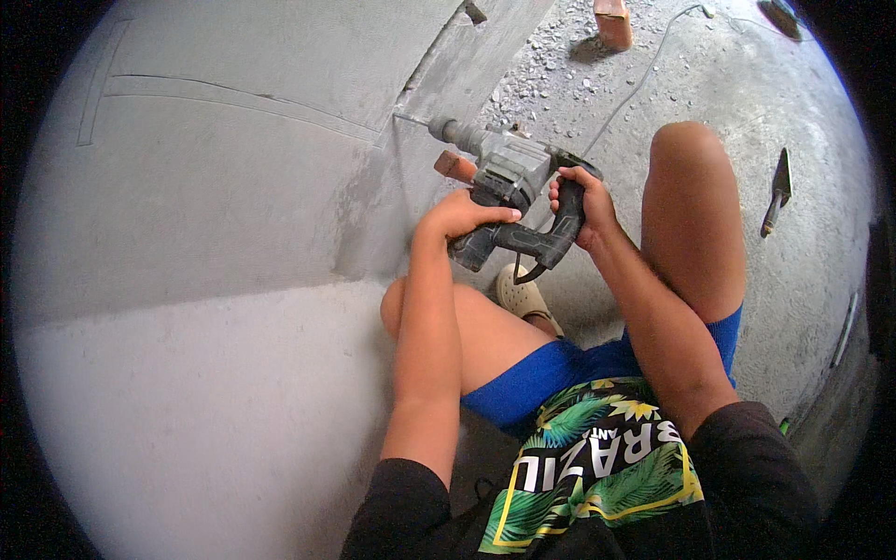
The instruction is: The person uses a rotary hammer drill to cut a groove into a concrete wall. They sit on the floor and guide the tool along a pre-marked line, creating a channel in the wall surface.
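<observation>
A grey and black rotary hammer (516, 166) is held in both my hands, its bit (411, 119) pointing left at the grey plastered wall (233, 187). The tip meets the wall at the lower end of a chiselled groove (434, 58), beside the drawn lines. My right hand (590, 201) wraps round the rear handle. My left hand (465, 215) grips the black motor housing, thumb laid across it; its other fingers are mostly hidden behind the tool.
Rubble (537, 84) lies along the wall's foot. One brick (612, 24) stands farther off; an orange brick piece (455, 167) shows behind the tool. A grey cable (644, 82) crosses the floor. At right lies a pointed trowel (777, 191). My bent knees flank the tool.
</observation>
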The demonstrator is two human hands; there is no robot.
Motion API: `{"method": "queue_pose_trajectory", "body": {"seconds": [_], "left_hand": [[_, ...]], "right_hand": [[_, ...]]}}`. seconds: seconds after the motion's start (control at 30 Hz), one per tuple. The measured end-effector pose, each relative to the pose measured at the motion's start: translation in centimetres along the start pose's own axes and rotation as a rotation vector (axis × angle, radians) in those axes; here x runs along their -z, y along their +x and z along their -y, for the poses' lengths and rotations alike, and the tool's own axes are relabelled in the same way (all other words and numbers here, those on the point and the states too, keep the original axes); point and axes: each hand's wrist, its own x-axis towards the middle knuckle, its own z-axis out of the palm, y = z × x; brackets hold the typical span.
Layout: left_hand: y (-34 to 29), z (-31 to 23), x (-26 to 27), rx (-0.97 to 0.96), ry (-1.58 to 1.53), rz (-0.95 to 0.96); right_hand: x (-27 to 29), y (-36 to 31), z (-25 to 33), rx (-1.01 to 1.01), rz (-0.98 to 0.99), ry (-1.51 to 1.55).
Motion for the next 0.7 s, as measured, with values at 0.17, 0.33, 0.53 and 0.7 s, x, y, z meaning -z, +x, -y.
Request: {"method": "queue_pose_trajectory", "body": {"seconds": [0.17, 0.33, 0.53, 0.7], "left_hand": [[0.2, 0.5, 0.7, 0.021, -0.067, -0.006], [0.8, 0.4, 1.6, 0.036, -0.031, -0.016], [2.0, 0.2, 2.9, 0.050, 0.017, -0.020], [1.5, -0.2, 4.2, 0.007, -0.069, -0.029]], "right_hand": [[-0.6, 0.7, -0.8, 0.003, 0.012, 0.053], [-0.5, 2.1, -1.7, -0.004, -0.046, 0.084], [-1.6, 3.1, -1.7, 0.008, -0.088, 0.056], [-4.1, 2.6, -0.3, 0.024, -0.076, -0.004]]}}
